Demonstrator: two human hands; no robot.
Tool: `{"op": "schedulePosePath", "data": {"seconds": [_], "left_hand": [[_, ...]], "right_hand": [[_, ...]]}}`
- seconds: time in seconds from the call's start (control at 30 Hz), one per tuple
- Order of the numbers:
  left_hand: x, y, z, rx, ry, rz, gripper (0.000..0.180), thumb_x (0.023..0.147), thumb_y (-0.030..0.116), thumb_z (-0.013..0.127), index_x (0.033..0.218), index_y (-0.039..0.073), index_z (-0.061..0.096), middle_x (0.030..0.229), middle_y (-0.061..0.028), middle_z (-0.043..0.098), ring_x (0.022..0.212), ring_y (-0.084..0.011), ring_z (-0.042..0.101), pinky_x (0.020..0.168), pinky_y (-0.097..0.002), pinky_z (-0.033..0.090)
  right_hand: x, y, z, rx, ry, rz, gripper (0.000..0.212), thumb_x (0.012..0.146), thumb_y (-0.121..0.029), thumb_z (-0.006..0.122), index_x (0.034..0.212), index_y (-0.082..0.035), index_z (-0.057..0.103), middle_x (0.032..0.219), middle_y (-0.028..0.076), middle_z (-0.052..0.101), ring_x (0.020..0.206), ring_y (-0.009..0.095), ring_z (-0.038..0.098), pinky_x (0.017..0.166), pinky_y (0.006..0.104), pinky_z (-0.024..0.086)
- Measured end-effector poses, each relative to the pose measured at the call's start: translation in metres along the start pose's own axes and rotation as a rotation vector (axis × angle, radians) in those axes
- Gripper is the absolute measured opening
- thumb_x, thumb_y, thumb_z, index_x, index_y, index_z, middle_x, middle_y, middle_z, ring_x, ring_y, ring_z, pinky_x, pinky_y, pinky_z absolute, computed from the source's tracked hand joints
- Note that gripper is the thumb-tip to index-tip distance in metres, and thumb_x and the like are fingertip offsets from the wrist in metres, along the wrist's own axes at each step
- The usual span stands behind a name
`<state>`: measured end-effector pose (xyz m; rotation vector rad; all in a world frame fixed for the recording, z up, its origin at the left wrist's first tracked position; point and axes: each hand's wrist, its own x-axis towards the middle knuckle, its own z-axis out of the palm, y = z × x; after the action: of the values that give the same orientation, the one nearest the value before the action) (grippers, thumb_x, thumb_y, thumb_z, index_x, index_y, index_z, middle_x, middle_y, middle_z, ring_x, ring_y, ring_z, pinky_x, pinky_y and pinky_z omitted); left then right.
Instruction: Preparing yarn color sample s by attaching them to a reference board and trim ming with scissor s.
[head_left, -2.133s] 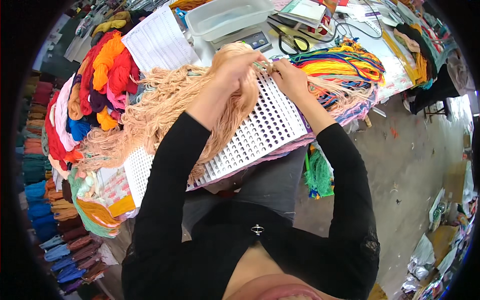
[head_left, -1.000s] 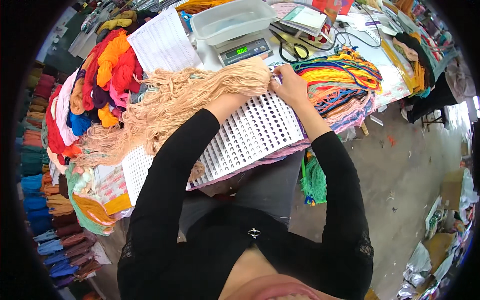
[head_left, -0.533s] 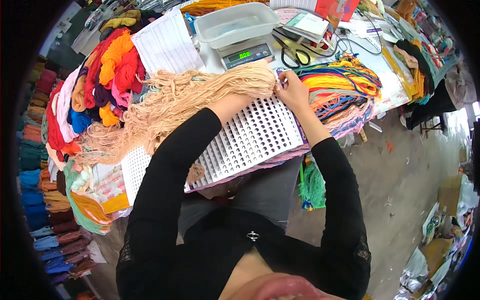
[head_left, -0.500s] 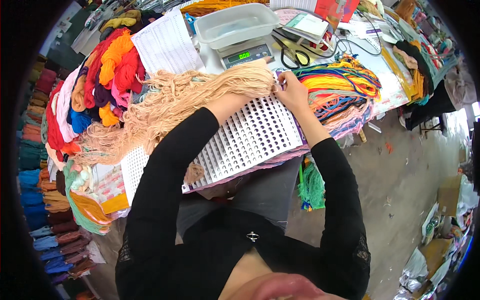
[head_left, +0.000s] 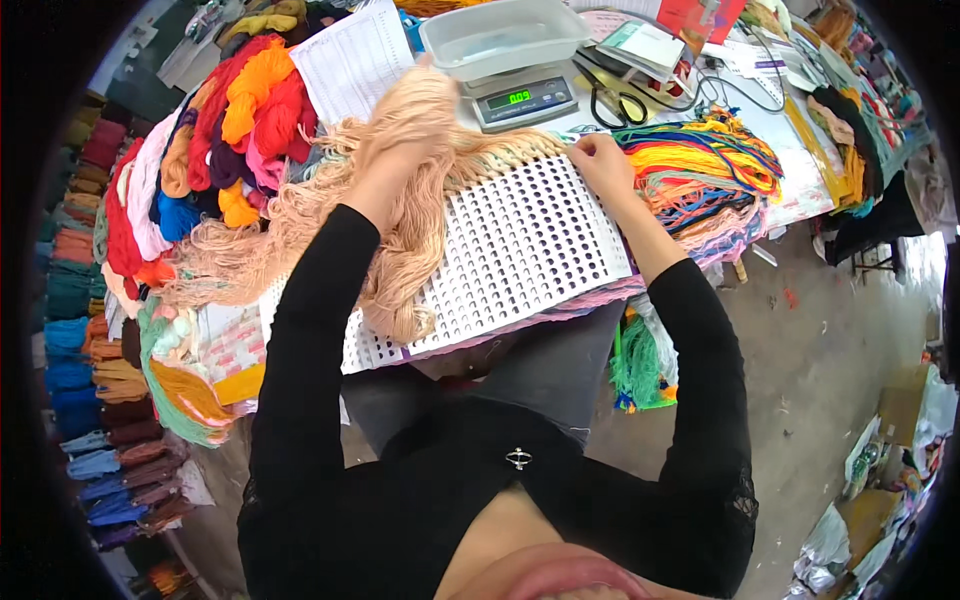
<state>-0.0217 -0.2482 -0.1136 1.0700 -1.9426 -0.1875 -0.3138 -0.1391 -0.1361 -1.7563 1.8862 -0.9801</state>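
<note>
A bundle of peach yarn [head_left: 405, 255] is gathered in my left hand [head_left: 395, 150], raised above the upper left part of a white perforated card [head_left: 520, 250]. The fingers are wrapped round the yarn and partly blurred; loose strands hang down over the card. Along the card's top edge lies a row of peach and pale strands. My right hand [head_left: 603, 168] is at the card's upper right corner, its fingertips pinched together. Whatever lies between them is too small to make out. Rows of round holes cover the card, which rests at the table's near edge, over my lap.
Behind the card stands a digital scale [head_left: 525, 103] bearing a clear plastic tub [head_left: 505, 45]. Black-handled scissors [head_left: 618, 105] lie beside it. Multicoloured threads [head_left: 705, 165] spread at the right, bright yarn skeins [head_left: 250, 110] pile at the left, and a printed sheet [head_left: 350, 60] lies behind.
My left hand has moved left and up, lifting the peach yarn off the card's right part and baring more holes. My right hand stays at the card's corner. The whole view has shifted slightly.
</note>
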Motion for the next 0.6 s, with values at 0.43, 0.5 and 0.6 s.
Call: {"op": "schedulePosePath", "data": {"seconds": [0.43,0.5,0.6], "left_hand": [[-0.026,-0.005,0.092,0.476,-0.18,0.375,0.036,0.084,0.034,0.051,0.076,0.0,0.062,0.071,-0.0145,0.06,0.068,-0.0319,0.059,0.066,-0.0432,0.047],[-0.025,0.047,0.097,0.238,-0.235,-0.178,0.036,0.087,0.033,0.049,0.098,0.0,0.058,0.097,-0.0169,0.059,0.091,-0.0294,0.056,0.082,-0.0387,0.043],[-0.038,0.035,0.084,-0.505,0.275,-0.496,0.041,0.089,0.031,0.053,0.118,0.002,0.05,0.114,-0.0115,0.053,0.105,-0.0199,0.049,0.096,-0.0326,0.035]], "right_hand": [[-0.006,-0.004,0.024,0.068,0.113,-0.122,0.024,0.069,-0.026,0.068,0.075,-0.004,0.064,0.083,0.014,0.057,0.078,0.029,0.057,0.07,0.0388,0.045],[-0.008,0.023,0.018,-0.017,0.167,-0.072,0.022,0.071,-0.025,0.067,0.075,-0.004,0.064,0.086,0.014,0.057,0.079,0.029,0.058,0.071,0.0403,0.044],[-0.008,0.007,0.023,-0.002,0.197,-0.148,0.016,0.073,-0.021,0.065,0.075,-0.005,0.063,0.081,0.011,0.058,0.076,0.028,0.058,0.069,0.0384,0.044]]}}
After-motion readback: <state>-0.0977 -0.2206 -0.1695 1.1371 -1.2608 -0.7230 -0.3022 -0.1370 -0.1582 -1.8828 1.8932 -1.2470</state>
